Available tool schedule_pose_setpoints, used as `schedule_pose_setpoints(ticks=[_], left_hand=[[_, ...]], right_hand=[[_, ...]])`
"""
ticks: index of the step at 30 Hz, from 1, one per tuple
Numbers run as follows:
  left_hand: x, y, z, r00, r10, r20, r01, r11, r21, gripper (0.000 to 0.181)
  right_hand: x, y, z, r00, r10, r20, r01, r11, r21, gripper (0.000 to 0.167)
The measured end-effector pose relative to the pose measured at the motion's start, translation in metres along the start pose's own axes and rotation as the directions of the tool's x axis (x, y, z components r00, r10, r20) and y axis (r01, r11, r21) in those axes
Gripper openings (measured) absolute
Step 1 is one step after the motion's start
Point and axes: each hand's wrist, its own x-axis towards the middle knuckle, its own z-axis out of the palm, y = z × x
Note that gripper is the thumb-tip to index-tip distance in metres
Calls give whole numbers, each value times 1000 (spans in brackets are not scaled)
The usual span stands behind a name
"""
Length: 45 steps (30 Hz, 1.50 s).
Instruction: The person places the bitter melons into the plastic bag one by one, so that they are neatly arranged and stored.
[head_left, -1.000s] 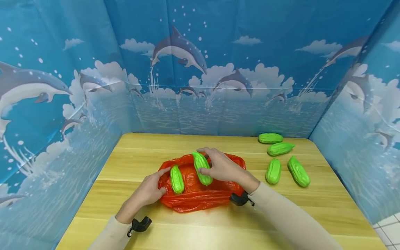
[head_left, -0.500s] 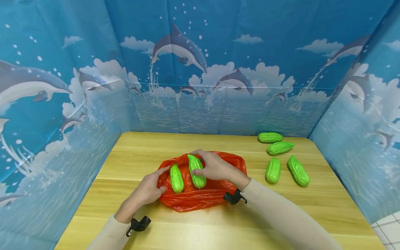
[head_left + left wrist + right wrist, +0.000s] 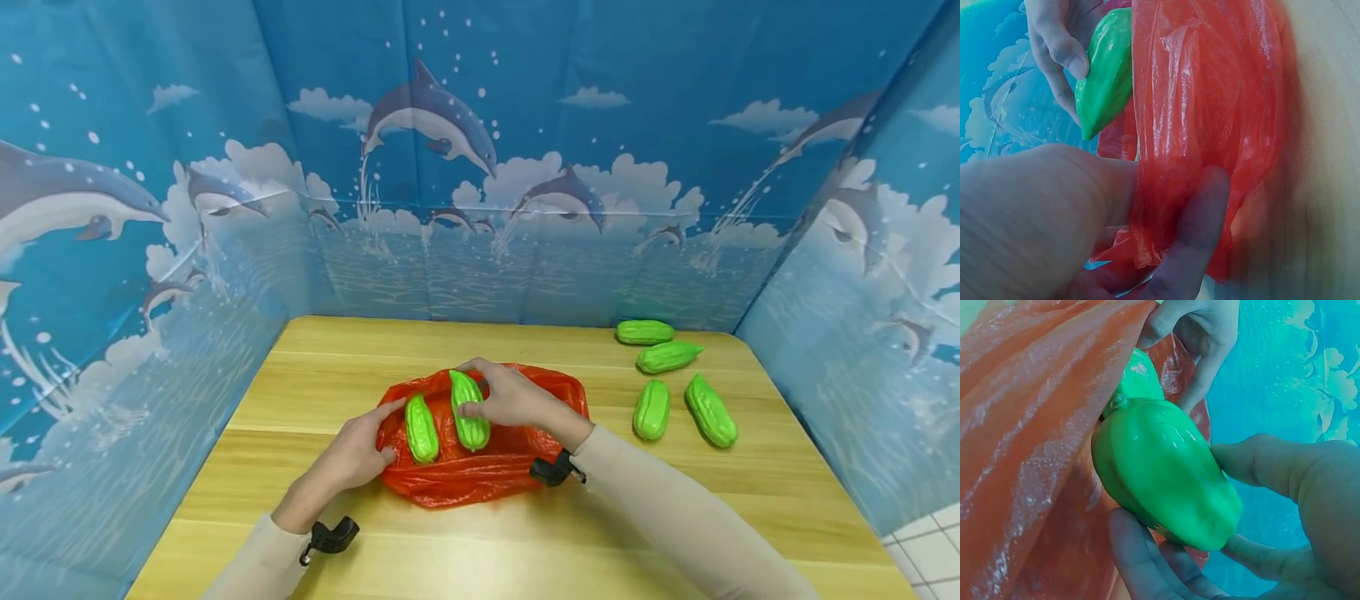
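A red plastic bag [image 3: 480, 483] lies spread on the wooden table with its mouth facing up. My left hand [image 3: 354, 452] grips the bag's left edge, the film passing between thumb and fingers in the left wrist view. One green bitter melon [image 3: 422, 429] rests inside the bag, close to the left fingertips. Over the bag's middle, my right hand [image 3: 517, 398] holds a second bitter melon [image 3: 1166, 469], thumb on one side and fingers on the other. Whether that melon touches the bag's bottom, I cannot tell.
Several more bitter melons lie at the table's right: one [image 3: 645, 332] at the back edge, another [image 3: 669, 357] just in front, and two nearer ones [image 3: 652, 410]. A dolphin-print curtain [image 3: 480, 208] encloses the back and sides of the table [image 3: 315, 358].
My right hand has moved a little left and down with its bitter melon, towards the one in the bag, then nearly stopped. The left hand keeps its place on the bag.
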Motion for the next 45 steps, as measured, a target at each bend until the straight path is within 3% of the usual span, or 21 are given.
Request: schedule_pose_setpoints(ticks=[20,36,45], left_hand=[[1,3,-4,1000,28,5,-28,999,23,85],[1,2,-5,999,35,12,-36,999,26,84],[1,2,-7,998,65,-25,-63,997,54,85]], right_hand=[[13,-12,17,989,75,125,-85,993,79,71],[11,-10,19,987,102,124,-120,982,147,73],[-1,-9,12,991,95,96,-106,987,121,70]])
